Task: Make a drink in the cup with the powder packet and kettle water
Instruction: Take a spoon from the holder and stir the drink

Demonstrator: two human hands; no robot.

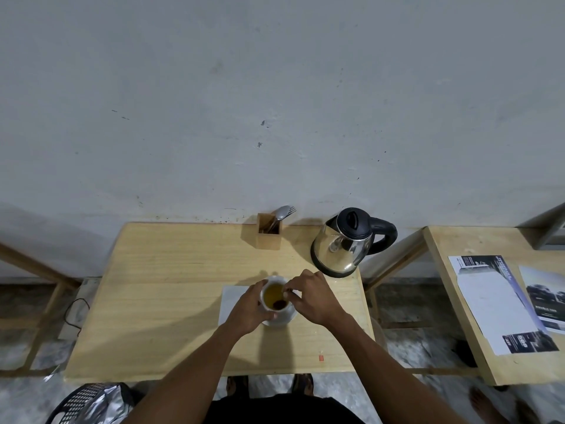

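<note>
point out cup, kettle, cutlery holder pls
cup (266,289): head view, on the white rim at its left side.
kettle (339,252): head view, on the shiny steel body.
cutlery holder (269,239): head view, on the wooden front face.

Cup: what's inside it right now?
The cup holds yellowish liquid with a dark clump near its front edge. The right hand pinches something small at the rim; what it is cannot be told.
</note>
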